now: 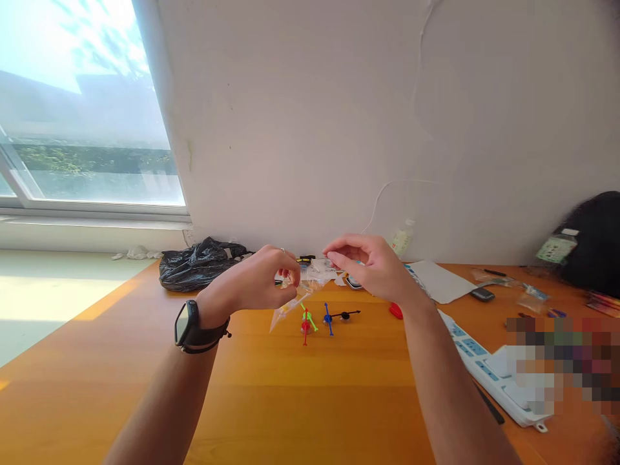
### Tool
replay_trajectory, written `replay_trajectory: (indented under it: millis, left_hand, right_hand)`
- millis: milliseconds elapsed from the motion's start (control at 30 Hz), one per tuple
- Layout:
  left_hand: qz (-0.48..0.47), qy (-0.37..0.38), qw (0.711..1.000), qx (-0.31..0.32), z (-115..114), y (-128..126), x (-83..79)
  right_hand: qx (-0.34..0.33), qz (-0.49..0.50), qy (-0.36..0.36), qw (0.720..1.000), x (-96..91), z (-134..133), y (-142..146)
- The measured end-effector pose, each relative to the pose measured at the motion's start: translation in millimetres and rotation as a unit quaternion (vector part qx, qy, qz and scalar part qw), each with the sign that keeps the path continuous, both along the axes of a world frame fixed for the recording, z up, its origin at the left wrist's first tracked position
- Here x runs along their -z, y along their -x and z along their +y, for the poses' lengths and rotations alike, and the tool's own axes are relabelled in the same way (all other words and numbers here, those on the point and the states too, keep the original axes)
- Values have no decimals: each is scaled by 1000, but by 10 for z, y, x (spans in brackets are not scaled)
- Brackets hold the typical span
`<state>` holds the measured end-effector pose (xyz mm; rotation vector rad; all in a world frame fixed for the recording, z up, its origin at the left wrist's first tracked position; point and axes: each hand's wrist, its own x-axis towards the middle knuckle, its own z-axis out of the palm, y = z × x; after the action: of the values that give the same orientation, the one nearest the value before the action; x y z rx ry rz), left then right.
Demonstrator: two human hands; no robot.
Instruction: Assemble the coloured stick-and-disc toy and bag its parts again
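My left hand [264, 278], with a dark watch on its wrist, is closed with curled fingers on a clear plastic bag [283, 313]. A corner of the bag hangs below the fingers toward the table. Just to the right, my right hand [363, 261] is raised with thumb and fingers pinched together; what lies between them is too small to make out. On the table below both hands are small arrow spinners: a red spinner [305, 327], a green spinner [309, 316], a blue spinner [328, 319] and a black spinner [345, 316]. The green and red ones overlap.
A black plastic bag [196, 265] lies at the back left, near the window. To the right are white paper [443, 282], a red object [396, 311], a dark mouse-like object [482, 294] and a white power strip [484, 368]. Bottles stand by the wall.
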<state>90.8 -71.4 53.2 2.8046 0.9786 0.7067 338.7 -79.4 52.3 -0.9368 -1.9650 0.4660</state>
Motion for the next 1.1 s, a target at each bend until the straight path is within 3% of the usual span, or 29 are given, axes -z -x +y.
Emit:
replay_trajectory:
  millis: [200,333,433,567,733,867,967,1033,1100]
  left_hand:
    - [-1,-2,1000,-2,7,-8,8]
    - [6,0,1000,-3,12,-3,9]
    - [13,3,1000,-2,28,2,18]
    - [9,10,1000,-9,51,1,41]
    - [13,20,1000,-9,56,-2,55]
    - [12,20,1000,-14,82,10,66]
    - [11,19,1000,-10,111,20,75]
    - [11,19,1000,-9,125,26,79]
    - [11,19,1000,-13,134,34,83]
  right_hand:
    - [41,-34,-3,999,89,151,-45]
    - [65,-129,58,988,287,381,-145]
    - [57,-238,125,962,469,568,-253]
    - [77,-361,241,898,695,743,-332]
    - [102,-410,303,854,869,823,-282]
    - [156,-403,279,858,838,749,-350]
    - [218,-399,267,850,816,538,-568]
    - [268,-404,263,834,900,302,-789]
    - [334,-410,234,816,1102,-1,-1040]
